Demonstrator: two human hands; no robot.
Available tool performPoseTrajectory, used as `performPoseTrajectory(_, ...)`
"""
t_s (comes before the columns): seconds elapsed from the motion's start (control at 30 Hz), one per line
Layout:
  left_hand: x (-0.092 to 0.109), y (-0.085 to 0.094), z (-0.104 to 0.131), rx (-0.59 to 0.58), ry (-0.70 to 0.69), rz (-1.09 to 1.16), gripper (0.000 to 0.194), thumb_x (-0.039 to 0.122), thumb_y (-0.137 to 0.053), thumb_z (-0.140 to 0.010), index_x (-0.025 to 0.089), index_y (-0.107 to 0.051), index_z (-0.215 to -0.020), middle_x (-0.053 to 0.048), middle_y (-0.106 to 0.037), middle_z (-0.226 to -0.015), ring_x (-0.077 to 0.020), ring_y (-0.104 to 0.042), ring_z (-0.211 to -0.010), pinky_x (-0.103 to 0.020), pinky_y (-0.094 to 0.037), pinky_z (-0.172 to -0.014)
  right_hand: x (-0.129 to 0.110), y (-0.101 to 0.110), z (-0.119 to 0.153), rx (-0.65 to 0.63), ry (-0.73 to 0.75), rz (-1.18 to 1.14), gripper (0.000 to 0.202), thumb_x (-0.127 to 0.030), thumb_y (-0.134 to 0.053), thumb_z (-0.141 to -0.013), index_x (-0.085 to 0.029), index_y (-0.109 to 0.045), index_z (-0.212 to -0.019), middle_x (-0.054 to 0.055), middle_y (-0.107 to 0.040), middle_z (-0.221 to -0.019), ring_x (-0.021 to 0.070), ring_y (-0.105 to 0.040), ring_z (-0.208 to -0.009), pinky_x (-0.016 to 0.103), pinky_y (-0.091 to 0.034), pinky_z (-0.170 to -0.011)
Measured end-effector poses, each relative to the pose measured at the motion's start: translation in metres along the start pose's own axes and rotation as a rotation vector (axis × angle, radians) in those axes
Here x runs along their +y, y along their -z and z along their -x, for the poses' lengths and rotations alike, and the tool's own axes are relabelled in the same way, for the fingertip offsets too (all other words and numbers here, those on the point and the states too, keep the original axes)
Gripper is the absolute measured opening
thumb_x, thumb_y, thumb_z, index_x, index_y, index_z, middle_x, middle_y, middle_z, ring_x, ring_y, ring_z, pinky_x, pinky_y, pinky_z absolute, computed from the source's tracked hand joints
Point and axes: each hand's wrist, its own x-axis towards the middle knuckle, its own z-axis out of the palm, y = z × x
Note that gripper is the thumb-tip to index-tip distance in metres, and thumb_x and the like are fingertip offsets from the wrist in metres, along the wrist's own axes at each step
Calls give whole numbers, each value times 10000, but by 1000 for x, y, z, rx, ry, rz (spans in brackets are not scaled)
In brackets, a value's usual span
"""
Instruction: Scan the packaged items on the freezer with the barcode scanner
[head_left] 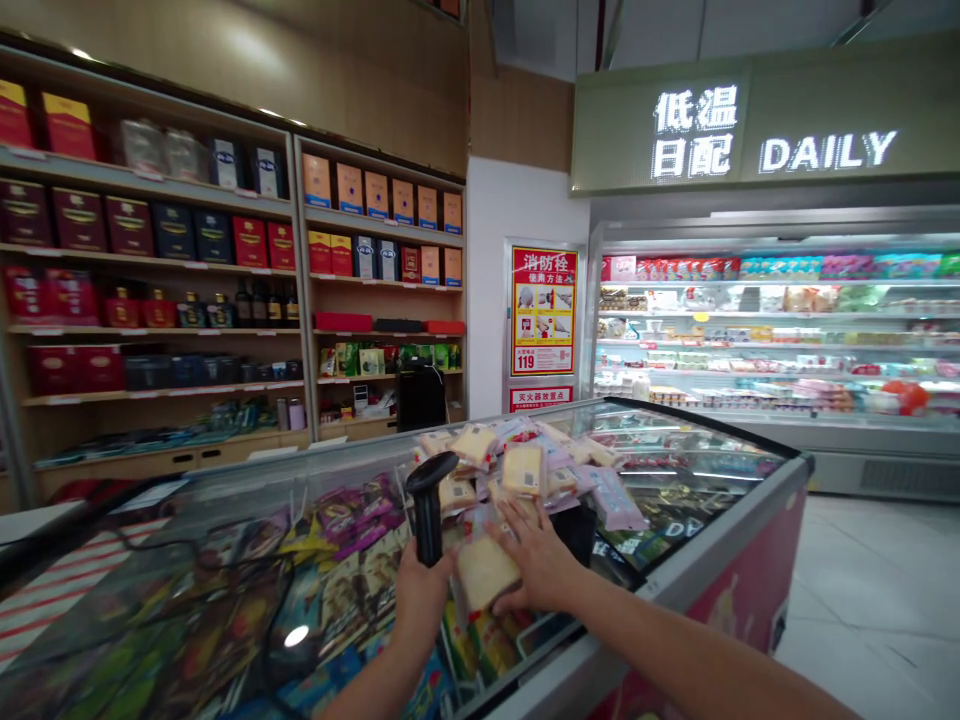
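Note:
My left hand (424,585) is wrapped around the handle of a black barcode scanner (429,500), held upright with its head on top. My right hand (541,560) grips a plastic-wrapped pack of bread (484,575) by its right side, with the thumb near its lower edge and the fingers spread across its upper part. This pack is just right of the scanner. Beyond my fingers lies a heap of similar wrapped bread packs (523,468) on the glass top of a chest freezer (720,560). A dark object (576,532) is partly hidden behind my right hand.
Colourful frozen packages (360,515) show through the freezer glass. A black cable (281,600) runs across the left side. Shelves of boxed goods (247,240) line the left wall. A lit refrigerated display (780,340) stands at back right, beyond tiled floor (862,580).

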Motion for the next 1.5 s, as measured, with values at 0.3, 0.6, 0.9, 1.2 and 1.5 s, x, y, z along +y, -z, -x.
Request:
performPoseTrajectory(0.3,8,-19,37,-76,-3,15,498,502,-651,-545,184,-642,-928,-76,-714,-820,-306,-679,-849,-400,-535,-772,120,19,49,220,-1036,-48,855,-419,-683,-781,-124,-356,-1513,241,-318,-1565,406,-318,-1437,556,-330,-1101)
performPoseTrajectory(0.6,-3,-31,32,-91,-3,-20,334,497,-621,-540,213,-617,-715,-54,-679,-692,-284,-664,-743,-400,-528,-749,158,53,49,237,-1150,-337,619,-387,-518,-842,-103,-504,-1392,189,-615,-1311,309,-611,-1194,390,-467,-985)
performPoseTrajectory(0.9,6,-26,38,-119,-32,42,345,507,-675,-537,216,-622,-713,-39,-661,-689,-259,-648,-726,-378,-530,-739,39,63,-80,24,-655,-108,667,-500,-559,-897,-189,-443,-1475,188,-355,-1560,403,-367,-1400,602,-318,-1083)
performPoseTrajectory(1.2,-2,-28,36,-119,32,134,340,453,-668,-583,191,-607,-792,-45,-657,-726,-253,-643,-759,-368,-515,-732,18,54,14,34,-526,-16,768,-514,-572,-895,-239,-302,-1560,135,-212,-1638,351,-171,-1504,575,-220,-1155)
performPoseTrajectory(1.5,-2,-31,30,-104,19,90,297,395,-659,-643,188,-603,-847,-34,-661,-737,-237,-639,-740,-347,-503,-698,12,-5,112,128,-487,34,674,-443,-585,-867,-257,-417,-1493,150,-330,-1587,366,-313,-1453,608,-279,-1120)
